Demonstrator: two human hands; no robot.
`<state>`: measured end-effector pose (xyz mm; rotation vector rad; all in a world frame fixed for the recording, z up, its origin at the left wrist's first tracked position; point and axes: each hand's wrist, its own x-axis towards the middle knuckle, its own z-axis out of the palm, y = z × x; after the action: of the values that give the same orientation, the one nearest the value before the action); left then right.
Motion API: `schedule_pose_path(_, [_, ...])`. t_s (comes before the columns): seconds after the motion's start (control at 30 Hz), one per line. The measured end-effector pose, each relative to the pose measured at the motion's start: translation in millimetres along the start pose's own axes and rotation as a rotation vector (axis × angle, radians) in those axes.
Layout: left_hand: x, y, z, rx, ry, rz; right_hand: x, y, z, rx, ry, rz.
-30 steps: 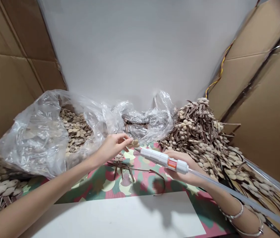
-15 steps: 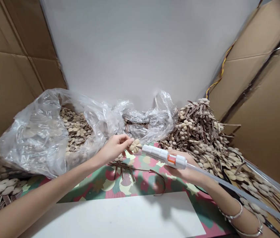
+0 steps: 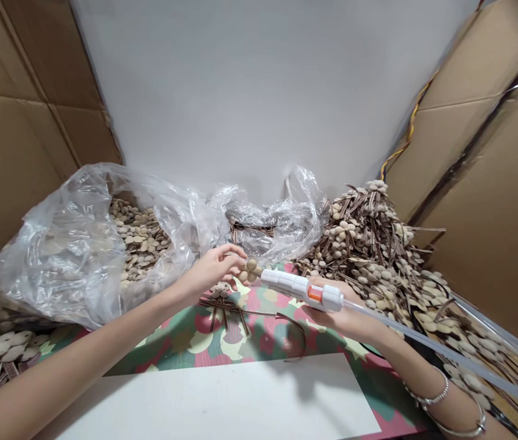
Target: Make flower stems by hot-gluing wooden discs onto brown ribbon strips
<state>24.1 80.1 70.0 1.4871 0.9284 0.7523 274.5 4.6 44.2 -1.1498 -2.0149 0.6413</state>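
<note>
Between its fingertips, my left hand (image 3: pixel 217 269) pinches a beige flower-shaped piece (image 3: pixel 251 271) with rounded petals. My right hand (image 3: pixel 332 311) is wrapped round a white glue gun (image 3: pixel 288 284) with an orange window, and a clear tube or stick trails from its rear. The gun's nozzle points left and meets or nearly meets the flower piece; exact contact cannot be made out. Below my left hand, brown striped ribbon strips (image 3: pixel 240 310) and another flower piece (image 3: pixel 219 290) lie on the patterned cloth (image 3: pixel 171 342).
A clear plastic bag (image 3: pixel 70 244) of beige pieces lies at the left. Crumpled plastic (image 3: pixel 299 214) sits at the back centre. Ribboned flower pieces (image 3: pixel 369 244) are heaped at the right. A white board (image 3: pixel 222 403) lies in front. Cardboard walls (image 3: pixel 492 201) stand on both sides.
The flower piece has turned a little in my left fingers, which have shifted slightly. My right hand and the glue gun have moved very slightly left.
</note>
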Motion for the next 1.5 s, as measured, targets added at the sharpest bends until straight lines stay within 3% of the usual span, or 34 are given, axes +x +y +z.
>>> schedule_pose_path(0.3, [1, 1, -2.9, 0.07, -0.089, -0.041, 2, -2, 1, 0.025, -0.016, -0.008])
schedule_pose_path(0.5, [1, -4, -3.2, 0.29, 0.001, 0.131, 2, -2, 2, 0.044, -0.042, 0.007])
schedule_pose_path(0.6, [-1, -3, -2.2, 0.344, 0.058, 0.121, 1, -2, 1, 0.027, -0.011, 0.008])
schedule_pose_path(0.87, [-4, 1, 1.5, 0.282, -0.063, 0.057, 0, -6, 0, 0.037, -0.008, -0.014])
schedule_pose_path(1.5, [-4, -5, 5.7, 0.222, -0.009, 0.126, -2, -7, 1, -0.006, -0.025, -0.026])
